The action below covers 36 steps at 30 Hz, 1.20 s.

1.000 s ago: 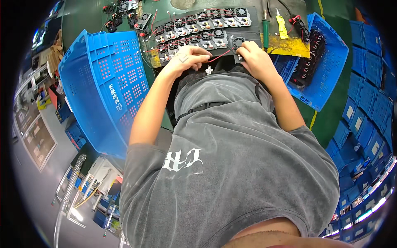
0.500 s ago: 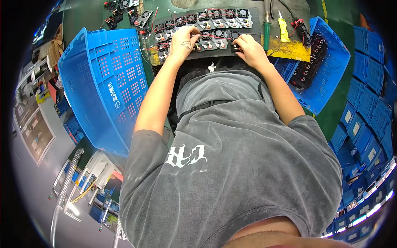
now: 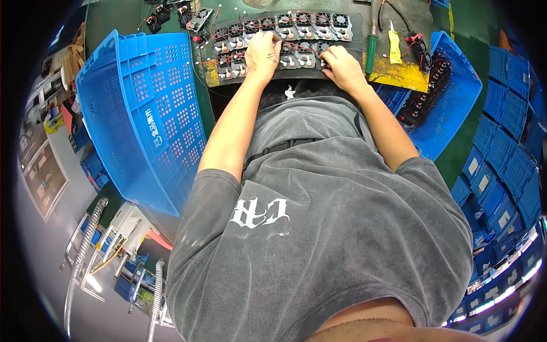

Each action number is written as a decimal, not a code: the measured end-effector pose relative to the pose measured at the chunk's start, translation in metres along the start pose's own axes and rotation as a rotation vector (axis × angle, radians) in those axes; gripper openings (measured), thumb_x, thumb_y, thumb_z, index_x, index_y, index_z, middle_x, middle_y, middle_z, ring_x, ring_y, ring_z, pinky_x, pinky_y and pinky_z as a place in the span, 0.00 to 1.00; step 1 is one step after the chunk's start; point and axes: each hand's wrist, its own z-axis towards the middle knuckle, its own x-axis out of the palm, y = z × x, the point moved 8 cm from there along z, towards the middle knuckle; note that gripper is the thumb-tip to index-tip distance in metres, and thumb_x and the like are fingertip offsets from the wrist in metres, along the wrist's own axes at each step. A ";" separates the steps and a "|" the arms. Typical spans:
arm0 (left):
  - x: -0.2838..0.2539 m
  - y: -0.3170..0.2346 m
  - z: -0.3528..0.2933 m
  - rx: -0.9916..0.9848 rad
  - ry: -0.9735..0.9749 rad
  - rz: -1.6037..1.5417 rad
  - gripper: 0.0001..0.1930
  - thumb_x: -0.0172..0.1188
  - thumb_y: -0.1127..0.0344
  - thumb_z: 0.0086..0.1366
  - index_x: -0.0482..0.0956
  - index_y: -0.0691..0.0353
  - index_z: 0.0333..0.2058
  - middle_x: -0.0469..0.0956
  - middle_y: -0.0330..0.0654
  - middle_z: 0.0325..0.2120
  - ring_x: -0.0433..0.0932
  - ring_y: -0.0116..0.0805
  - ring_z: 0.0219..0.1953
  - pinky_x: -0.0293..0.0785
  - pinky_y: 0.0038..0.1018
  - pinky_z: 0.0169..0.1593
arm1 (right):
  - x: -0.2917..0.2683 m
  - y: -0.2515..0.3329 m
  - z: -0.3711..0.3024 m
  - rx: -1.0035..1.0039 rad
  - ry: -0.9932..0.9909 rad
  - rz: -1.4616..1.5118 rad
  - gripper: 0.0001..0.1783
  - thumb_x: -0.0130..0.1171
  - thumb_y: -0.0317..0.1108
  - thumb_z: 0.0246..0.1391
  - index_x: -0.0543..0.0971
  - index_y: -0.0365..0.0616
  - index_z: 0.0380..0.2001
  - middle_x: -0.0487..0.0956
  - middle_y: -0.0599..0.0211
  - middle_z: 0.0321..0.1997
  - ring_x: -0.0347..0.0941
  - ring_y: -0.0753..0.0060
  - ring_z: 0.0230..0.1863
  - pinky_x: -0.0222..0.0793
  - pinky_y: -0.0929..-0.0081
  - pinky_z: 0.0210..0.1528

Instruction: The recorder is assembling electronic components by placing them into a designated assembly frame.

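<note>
Two rows of small black fan units [image 3: 303,47] with red wires and pale round fittings lie on a dark mat [image 3: 356,34] in front of me. My left hand [image 3: 264,54] is over the middle of the near row, its thumb and fingertips pinched together where a red wire runs out. My right hand [image 3: 343,65] is closed at the right end of that row, fingers bent round the edge of the last fan unit [image 3: 323,47]. My fingers partly hide what they grip. The far row [image 3: 313,24] lies beyond both hands.
Right of the mat lie a green-handled tool [image 3: 371,54], a yellow tube [image 3: 394,45] and a black part [image 3: 420,51]. Loose fans [image 3: 199,20] are at the far left. Blue crates stand left [image 3: 159,102] and right [image 3: 456,108], the right one holding dark fan units [image 3: 424,94].
My left hand has moved right along the near row, uncovering units at its left end. My right hand stays at the row's right end. The whole view has shifted slightly.
</note>
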 end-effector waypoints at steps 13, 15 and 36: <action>0.009 0.002 -0.003 -0.082 0.048 0.039 0.08 0.68 0.61 0.61 0.83 0.55 0.37 0.80 0.46 0.35 0.81 0.48 0.43 0.77 0.40 0.47 | -0.004 0.001 0.002 -0.002 0.007 -0.008 0.27 0.75 0.29 0.40 0.77 0.43 0.46 0.76 0.61 0.46 0.74 0.53 0.50 0.75 0.60 0.53; 0.007 0.001 -0.004 -0.066 0.012 0.007 0.07 0.69 0.65 0.59 0.81 0.56 0.34 0.79 0.46 0.34 0.80 0.50 0.41 0.77 0.42 0.46 | -0.004 0.001 0.002 -0.008 0.005 -0.007 0.27 0.75 0.29 0.40 0.77 0.43 0.46 0.76 0.61 0.46 0.74 0.53 0.50 0.75 0.60 0.53; 0.013 0.020 -0.015 -0.254 0.081 -0.029 0.11 0.69 0.59 0.58 0.87 0.57 0.37 0.84 0.44 0.34 0.84 0.44 0.38 0.78 0.38 0.45 | 0.001 -0.001 0.000 -0.009 -0.017 -0.014 0.28 0.74 0.28 0.40 0.79 0.44 0.48 0.76 0.63 0.46 0.73 0.55 0.50 0.75 0.60 0.53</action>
